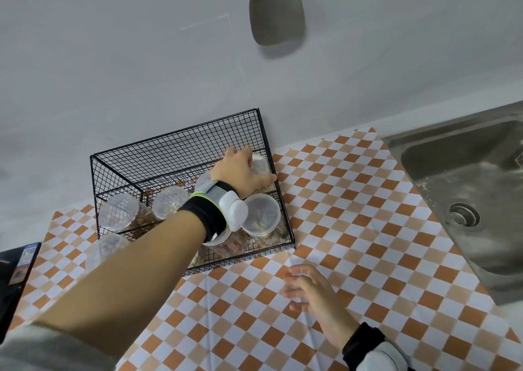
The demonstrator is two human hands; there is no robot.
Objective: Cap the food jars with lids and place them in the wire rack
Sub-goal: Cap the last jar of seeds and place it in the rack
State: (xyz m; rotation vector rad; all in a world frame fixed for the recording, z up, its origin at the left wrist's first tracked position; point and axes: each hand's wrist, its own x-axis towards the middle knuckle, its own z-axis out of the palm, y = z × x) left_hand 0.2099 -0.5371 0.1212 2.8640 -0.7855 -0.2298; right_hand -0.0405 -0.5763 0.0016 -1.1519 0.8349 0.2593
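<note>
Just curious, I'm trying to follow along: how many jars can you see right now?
6, maybe more hidden by the arm: back-left jar, back-middle jar, front-left jar, front-right jar, one under the wrist, one under the left hand.

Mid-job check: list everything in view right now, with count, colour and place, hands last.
wire rack: one, black, against the wall on the cloth
capped jars: at least six, clear, in and beside the rack
checkered cloth: one, orange and white, covering the counter
sink: one, steel, right
spatula: one, grey, on the wall
dark box: one, left edge
left hand: gripping a jar in the rack's back right
right hand: open, empty, above the cloth
</note>
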